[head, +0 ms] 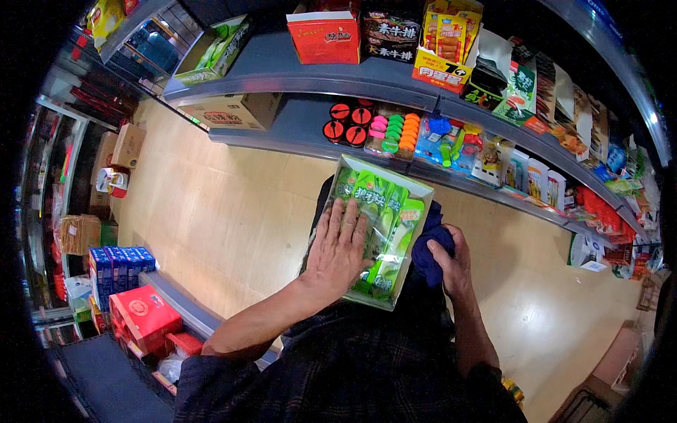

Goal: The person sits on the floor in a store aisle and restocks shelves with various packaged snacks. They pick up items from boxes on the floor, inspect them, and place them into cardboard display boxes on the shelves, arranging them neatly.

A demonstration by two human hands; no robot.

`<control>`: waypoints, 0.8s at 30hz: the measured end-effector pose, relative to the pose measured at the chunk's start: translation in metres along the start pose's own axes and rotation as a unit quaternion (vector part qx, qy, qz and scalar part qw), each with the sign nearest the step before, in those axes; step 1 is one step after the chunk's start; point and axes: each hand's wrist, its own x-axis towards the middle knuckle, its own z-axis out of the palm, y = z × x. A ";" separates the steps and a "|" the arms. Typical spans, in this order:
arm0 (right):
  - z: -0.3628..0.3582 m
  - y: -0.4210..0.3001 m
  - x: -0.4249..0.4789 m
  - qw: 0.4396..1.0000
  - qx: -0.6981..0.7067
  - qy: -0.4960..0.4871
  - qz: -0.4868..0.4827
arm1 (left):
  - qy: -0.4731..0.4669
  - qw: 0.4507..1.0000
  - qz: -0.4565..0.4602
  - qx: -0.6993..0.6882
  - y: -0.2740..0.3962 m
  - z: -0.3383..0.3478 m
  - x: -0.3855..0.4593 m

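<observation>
An open cardboard display box [421, 189] of green snack packets [389, 238] lies tilted in front of my body. My left hand [338, 244] rests flat on the packets, its fingers extended and a little apart, grasping nothing. On the box's right side, my right hand [452, 259] grips a bunched dark blue cloth [431, 254]. The cloth is close against the box's edge; whether it presses on it I cannot tell. Whatever supports the box from below is hidden.
Ahead runs a grey two-tier shelf [317, 79] with snack boxes and colourful small goods. A brown carton [232, 111] sits on its lower tier. At the lower left, a red box [145, 317] and blue boxes [121, 264] stand by another shelf. Wooden-look floor [211, 211] lies between.
</observation>
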 end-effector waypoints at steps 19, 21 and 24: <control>-0.001 0.004 0.010 0.996 0.086 -0.005 0.002 | 0.187 0.973 0.061 -0.119 -0.035 -0.006 -0.017; 0.000 -0.006 0.007 0.995 0.096 -0.010 0.017 | 0.120 0.983 0.048 -0.131 -0.039 -0.007 -0.021; -0.007 0.016 0.018 0.995 0.091 -0.034 -0.012 | 0.113 0.963 0.090 -0.226 -0.050 0.007 -0.021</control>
